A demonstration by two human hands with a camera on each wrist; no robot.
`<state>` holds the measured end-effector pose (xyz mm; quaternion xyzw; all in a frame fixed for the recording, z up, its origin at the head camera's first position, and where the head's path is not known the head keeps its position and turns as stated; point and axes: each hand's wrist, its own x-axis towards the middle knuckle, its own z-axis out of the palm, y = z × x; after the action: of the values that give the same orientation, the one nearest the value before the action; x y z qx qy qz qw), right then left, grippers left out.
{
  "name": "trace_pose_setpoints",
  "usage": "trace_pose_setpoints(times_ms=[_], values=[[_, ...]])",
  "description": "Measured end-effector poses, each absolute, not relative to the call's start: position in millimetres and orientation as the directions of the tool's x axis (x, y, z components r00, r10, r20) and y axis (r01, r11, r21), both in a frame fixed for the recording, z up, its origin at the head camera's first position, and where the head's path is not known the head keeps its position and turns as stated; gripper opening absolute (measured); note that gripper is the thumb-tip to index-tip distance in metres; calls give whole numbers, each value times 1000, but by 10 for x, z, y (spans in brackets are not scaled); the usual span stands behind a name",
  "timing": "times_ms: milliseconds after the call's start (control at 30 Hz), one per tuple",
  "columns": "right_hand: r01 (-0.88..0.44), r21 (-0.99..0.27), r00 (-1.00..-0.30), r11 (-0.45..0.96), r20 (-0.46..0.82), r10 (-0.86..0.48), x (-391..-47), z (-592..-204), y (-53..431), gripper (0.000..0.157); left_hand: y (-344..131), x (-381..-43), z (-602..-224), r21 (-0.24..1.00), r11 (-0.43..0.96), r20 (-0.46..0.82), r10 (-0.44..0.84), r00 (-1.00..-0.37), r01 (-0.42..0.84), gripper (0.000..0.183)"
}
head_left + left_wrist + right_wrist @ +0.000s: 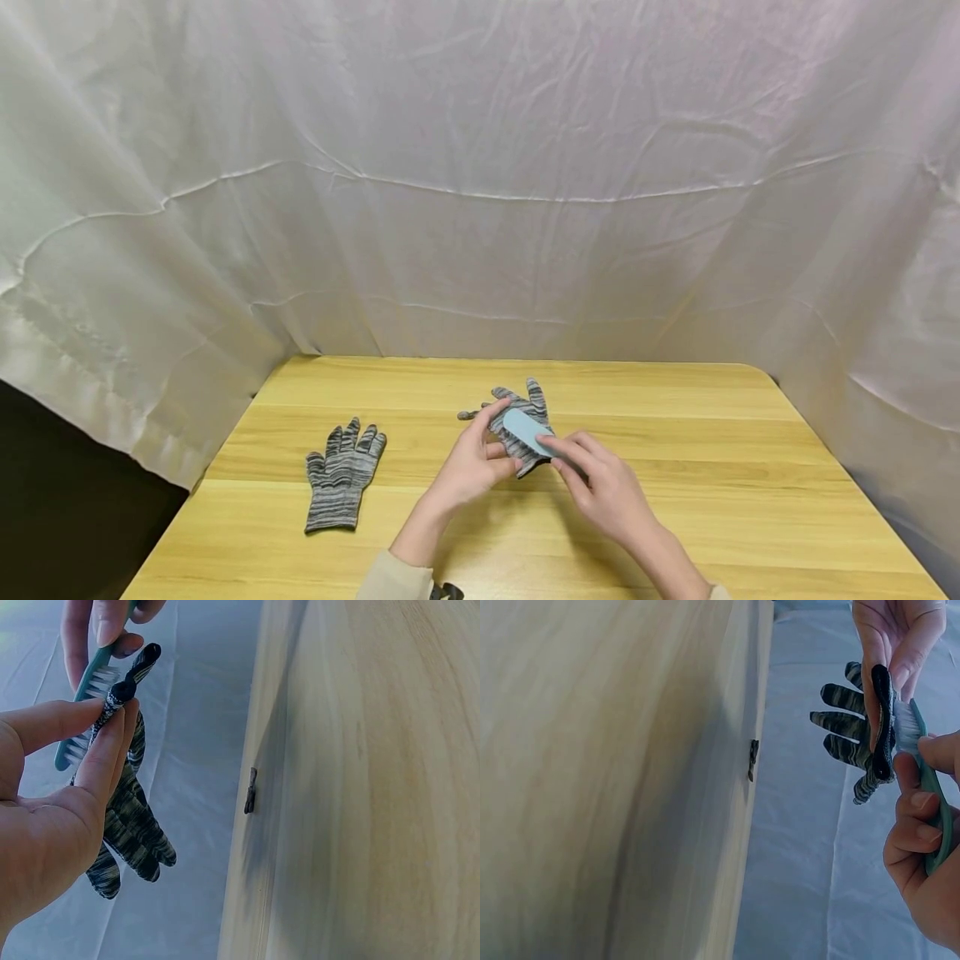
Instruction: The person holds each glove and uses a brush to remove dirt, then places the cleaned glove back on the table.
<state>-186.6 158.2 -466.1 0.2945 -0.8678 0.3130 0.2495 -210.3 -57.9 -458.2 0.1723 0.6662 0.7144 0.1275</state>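
My left hand (pixel 476 458) pinches a grey-and-black striped knit glove (pixel 534 407) between thumb and fingers, holding it up over the table. In the right wrist view the glove's dark cuff (pixel 883 724) faces the camera and its fingers spread to the left. My right hand (pixel 603 483) grips a light blue-green scrub brush (pixel 525 429) by its handle. White bristles (pixel 907 726) rest against the glove, as both wrist views show. A second matching glove (pixel 341 479) lies flat on the table to the left, fingers pointing away.
A light wood-grain table (pixel 750 500) spreads under both hands. Pale grey curtains (pixel 525 250) hang behind it and along both sides. At the lower edge, a small black object (pixel 447 592) shows beside the left sleeve (pixel 397 577).
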Motion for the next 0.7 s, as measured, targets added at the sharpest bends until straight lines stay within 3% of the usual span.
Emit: trace_pose_setpoints(times_ms=[333,533,700], values=[[-624,-468,-732,626,631,-258,-1870,-4621,1627,41,-572,-2096,-4584,998,-44,66,389,-919,53,86],[-649,-469,-692,599,691,-208,-1892,-4625,1629,43,-568,-2103,-4595,998,-32,57,374,-926,49,83],[-675,-456,-680,581,690,-249,-1881,-4632,1606,42,-568,-2114,-4608,998,-24,61,358,-932,57,81]])
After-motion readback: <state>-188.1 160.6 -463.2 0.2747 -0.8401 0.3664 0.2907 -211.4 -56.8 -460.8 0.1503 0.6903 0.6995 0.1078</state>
